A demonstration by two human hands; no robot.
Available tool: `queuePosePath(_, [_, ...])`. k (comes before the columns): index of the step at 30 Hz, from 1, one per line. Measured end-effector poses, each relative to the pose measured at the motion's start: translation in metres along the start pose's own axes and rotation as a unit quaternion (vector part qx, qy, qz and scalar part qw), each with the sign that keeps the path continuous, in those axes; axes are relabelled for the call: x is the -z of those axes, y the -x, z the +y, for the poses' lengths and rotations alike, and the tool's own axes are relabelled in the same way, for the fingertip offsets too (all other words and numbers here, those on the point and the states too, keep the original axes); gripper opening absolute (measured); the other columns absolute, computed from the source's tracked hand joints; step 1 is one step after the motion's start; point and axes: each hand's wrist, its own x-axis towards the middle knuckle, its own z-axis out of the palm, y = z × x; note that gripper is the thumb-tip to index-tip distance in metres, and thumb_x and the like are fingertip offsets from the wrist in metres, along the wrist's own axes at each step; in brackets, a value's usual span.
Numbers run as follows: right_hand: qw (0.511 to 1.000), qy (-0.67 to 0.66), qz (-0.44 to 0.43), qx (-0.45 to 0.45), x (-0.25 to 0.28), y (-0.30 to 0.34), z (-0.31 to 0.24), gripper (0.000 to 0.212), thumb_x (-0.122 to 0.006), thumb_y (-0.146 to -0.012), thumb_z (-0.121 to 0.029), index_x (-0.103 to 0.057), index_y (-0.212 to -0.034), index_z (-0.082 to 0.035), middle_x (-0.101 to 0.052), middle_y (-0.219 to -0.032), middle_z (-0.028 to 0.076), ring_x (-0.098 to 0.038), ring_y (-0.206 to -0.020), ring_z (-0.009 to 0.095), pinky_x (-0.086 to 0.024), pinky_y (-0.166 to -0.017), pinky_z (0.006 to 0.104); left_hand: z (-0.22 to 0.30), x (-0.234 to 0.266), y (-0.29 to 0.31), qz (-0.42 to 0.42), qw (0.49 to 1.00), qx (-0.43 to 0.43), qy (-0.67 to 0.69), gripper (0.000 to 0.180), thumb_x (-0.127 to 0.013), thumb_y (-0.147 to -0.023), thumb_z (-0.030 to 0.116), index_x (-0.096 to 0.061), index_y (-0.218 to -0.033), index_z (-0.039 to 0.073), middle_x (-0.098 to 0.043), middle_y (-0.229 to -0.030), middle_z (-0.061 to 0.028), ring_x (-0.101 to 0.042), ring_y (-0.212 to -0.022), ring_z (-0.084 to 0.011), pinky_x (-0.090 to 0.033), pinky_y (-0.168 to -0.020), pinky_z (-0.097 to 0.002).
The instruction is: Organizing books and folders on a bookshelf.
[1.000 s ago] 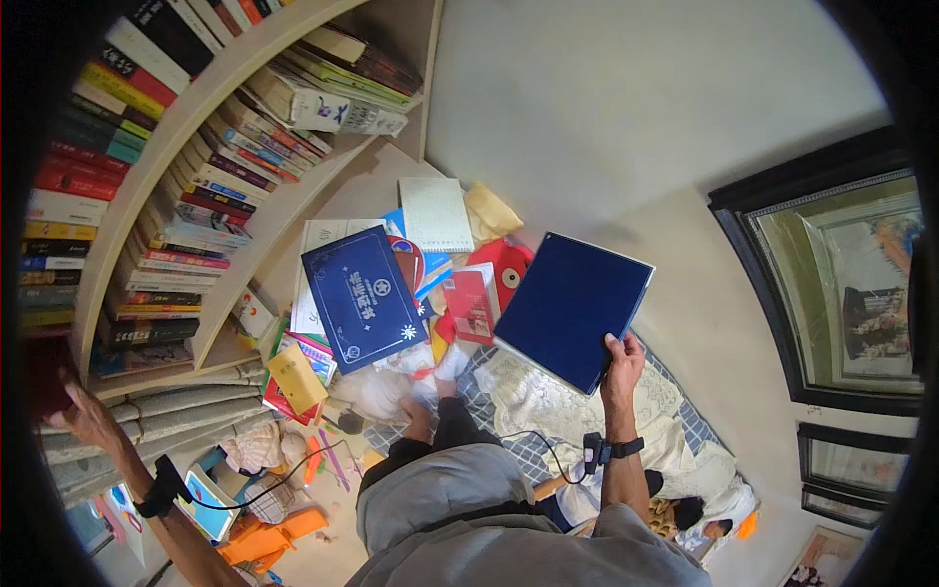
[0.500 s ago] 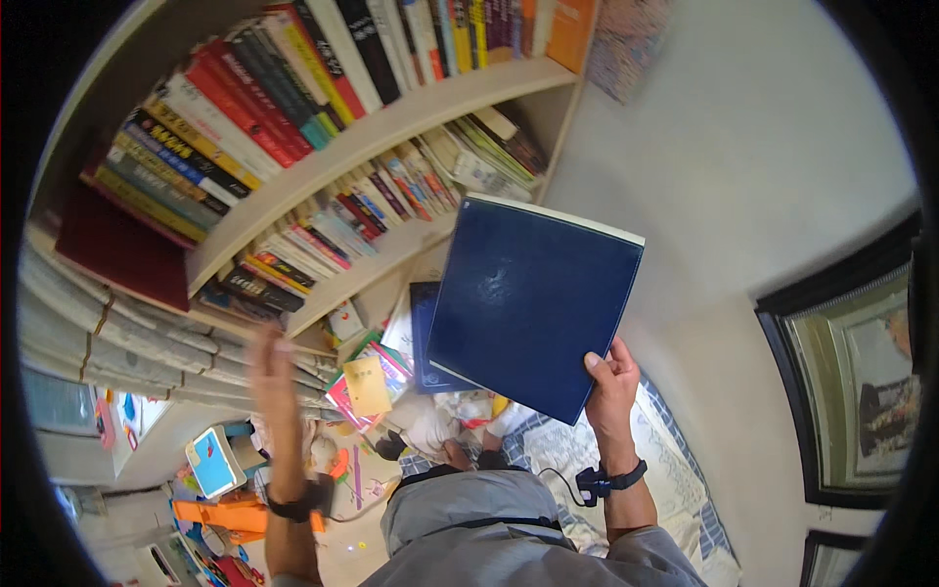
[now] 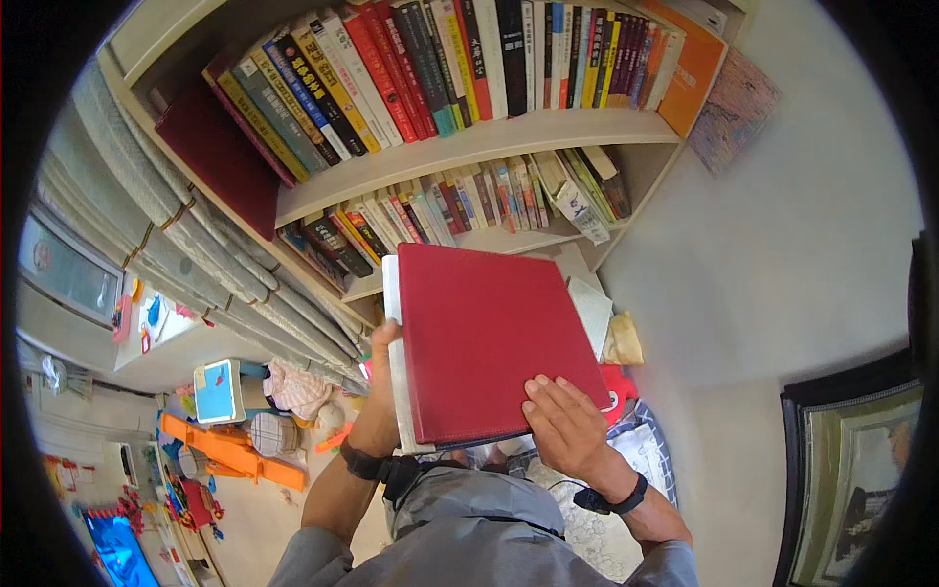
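A large red hardcover book (image 3: 499, 342) is tilted in front of my body, its red cover facing up. White page edges show along its left side, and a dark strip shows under its lower edge. Whether that strip belongs to a second cover cannot be told. My left hand (image 3: 383, 377) grips the left side, thumb against the page edges, other fingers hidden beneath. My right hand (image 3: 569, 430) rests palm down on the cover's lower right, its fingers laid together over the red surface. Behind the book stands a bookshelf (image 3: 479, 142).
Upright books (image 3: 391, 83) fill the shelves. Striped curtains (image 3: 186, 215) hang at left. On the floor are an orange plastic toy (image 3: 230, 450) and a small blue-topped toy table (image 3: 217, 391). A framed picture (image 3: 851, 460) is on the right wall.
The dark blue cover held out in my right hand is replaced by a red cover nearer my body. My left hand has come in to grip it; my right now lies on top.
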Motion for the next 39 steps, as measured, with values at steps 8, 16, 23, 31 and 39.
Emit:
queuePosePath(8, [1.0, 0.031, -0.005, 0.0, 0.005, 0.023, 0.015, 0.028, -0.069, -0.085, -0.015, -0.07, -0.112, -0.009, -0.069, -0.127, 0.01, -0.062, -0.123, 0.028, -0.041, -0.111, 0.0533, -0.002, -0.004, -0.015, -0.083, 0.995, -0.008, 0.047, 0.061, -0.058, -0.077, 0.023, -0.054, -0.133, 0.0, -0.068, -0.114, -0.0179, -0.069, -0.1, -0.032, -0.058, -0.09, -0.0459])
queuePosePath(16, [0.987, 0.0, -0.054, -0.15, 0.033, 0.048, 0.021, 0.069, -0.082, -0.077, -0.041, -0.061, -0.13, -0.004, -0.051, -0.147, 0.018, -0.042, -0.139, 0.038, -0.028, -0.116, 0.06, -0.02, 0.004, -0.012, -0.052, 0.998, -0.006, 0.023, 0.054, -0.051, -0.079, 0.028, -0.059, -0.121, -0.004, -0.07, -0.104, -0.0189, -0.07, -0.09, -0.0306, -0.058, -0.083, -0.041])
queuePosePath(23, [0.85, -0.277, 0.022, -0.448, 0.015, 0.077, 0.015, 0.094, -0.089, -0.072, -0.017, -0.039, -0.148, 0.008, -0.042, -0.153, 0.026, -0.044, -0.141, 0.034, -0.035, -0.118, 0.042, -0.029, -0.013, 0.01, -0.018, 1.0, 0.0, 0.002, 0.047, -0.055, -0.08, 0.022, -0.061, -0.119, -0.003, -0.07, -0.105, -0.0147, -0.07, -0.09, -0.0273, -0.057, -0.086, -0.0395])
queuePosePath(31, [0.851, -0.262, -0.046, -0.453, -0.03, 0.089, 0.01, 0.094, -0.086, -0.078, -0.025, -0.035, -0.147, 0.013, -0.041, -0.151, 0.03, -0.04, -0.142, 0.038, -0.031, -0.119, 0.0434, -0.044, -0.003, 0.02, -0.013, 0.999, 0.024, -0.046, 0.046, -0.054, -0.083, 0.019, -0.06, -0.125, 0.0, -0.069, -0.109, -0.013, -0.069, -0.098, -0.0232, -0.055, -0.09, -0.0391])
queuePosePath(39, [0.766, -0.364, 0.019, -0.53, -0.056, 0.097, 0.018, 0.083, -0.086, -0.08, -0.019, -0.041, -0.143, 0.01, -0.052, -0.136, 0.023, -0.054, -0.128, 0.03, -0.046, -0.107, 0.0397, -0.052, 0.007, 0.021, -0.009, 0.998, 0.047, -0.052, 0.056, -0.054, -0.079, 0.02, -0.056, -0.131, 0.0, -0.068, -0.111, -0.014, -0.069, -0.098, -0.0252, -0.056, -0.091, -0.0407])
